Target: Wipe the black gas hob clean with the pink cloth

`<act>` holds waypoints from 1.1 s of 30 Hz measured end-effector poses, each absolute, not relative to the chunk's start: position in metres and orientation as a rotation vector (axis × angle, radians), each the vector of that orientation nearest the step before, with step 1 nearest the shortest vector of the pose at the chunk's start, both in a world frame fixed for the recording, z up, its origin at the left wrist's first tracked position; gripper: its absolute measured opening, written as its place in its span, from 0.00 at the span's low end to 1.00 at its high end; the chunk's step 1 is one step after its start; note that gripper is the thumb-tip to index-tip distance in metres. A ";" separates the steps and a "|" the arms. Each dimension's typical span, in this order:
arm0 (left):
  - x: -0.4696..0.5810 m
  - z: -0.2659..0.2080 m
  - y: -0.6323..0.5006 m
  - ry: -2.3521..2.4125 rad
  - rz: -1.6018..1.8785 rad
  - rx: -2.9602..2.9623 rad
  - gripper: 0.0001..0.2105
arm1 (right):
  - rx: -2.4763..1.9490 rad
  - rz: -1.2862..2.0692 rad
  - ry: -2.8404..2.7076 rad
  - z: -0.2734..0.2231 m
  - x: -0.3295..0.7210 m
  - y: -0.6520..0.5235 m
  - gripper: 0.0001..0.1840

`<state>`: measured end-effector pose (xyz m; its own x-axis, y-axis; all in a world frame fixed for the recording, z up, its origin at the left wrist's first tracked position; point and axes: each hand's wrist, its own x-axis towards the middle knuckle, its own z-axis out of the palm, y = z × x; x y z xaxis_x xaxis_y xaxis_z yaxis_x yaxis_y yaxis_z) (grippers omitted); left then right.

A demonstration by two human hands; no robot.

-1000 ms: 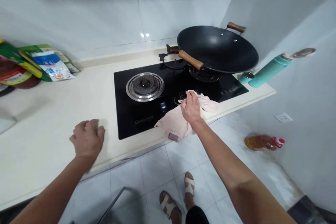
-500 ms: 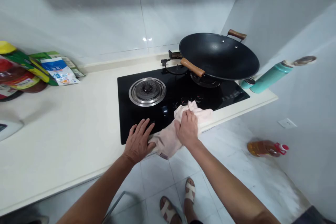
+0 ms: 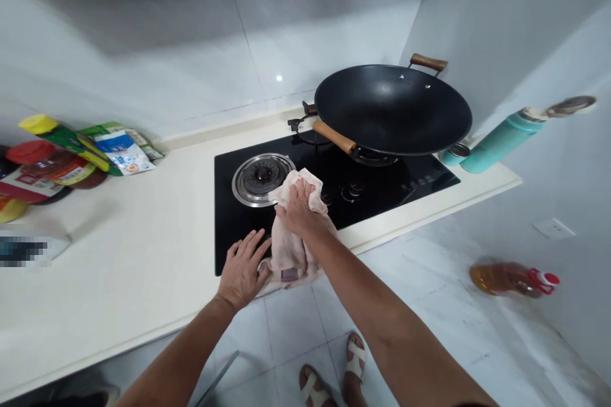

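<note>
Bright, even light from overhead; 1 glare spot on the wall tiles; soft shadows — edges bowed by wide-angle distortion; corners slightly blurred.

- The right hand has carried the pink cloth leftward over the black hob, from in front of the knobs near the wok to the rim of the left burner; the cloth now trails from the burner down over the front edge
- The left hand has left the bare counter; it now lies flat on the hob's front left corner, fingers spread, touching the cloth
</note>
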<state>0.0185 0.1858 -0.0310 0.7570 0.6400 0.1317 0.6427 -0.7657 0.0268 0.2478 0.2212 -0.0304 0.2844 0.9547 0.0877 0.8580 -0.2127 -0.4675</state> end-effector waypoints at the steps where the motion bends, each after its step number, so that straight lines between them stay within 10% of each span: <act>1: 0.018 -0.031 0.186 -1.068 -0.202 -2.923 0.25 | -2.138 0.295 -1.620 -0.031 0.246 0.219 0.44; 20: 0.025 -0.032 0.181 -1.170 -0.342 -2.982 0.26 | -2.208 -0.163 -1.578 -0.077 0.480 0.069 0.34; 33: 0.032 -0.029 0.172 -1.218 -0.488 -3.026 0.26 | -2.300 -0.207 -1.604 -0.048 0.415 0.076 0.30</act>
<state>0.0316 0.1717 -0.0293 0.6855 0.6966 0.2119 0.6503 -0.7166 0.2520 0.4154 0.0758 -0.0484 0.3564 0.8842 0.3019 0.9319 -0.3130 -0.1833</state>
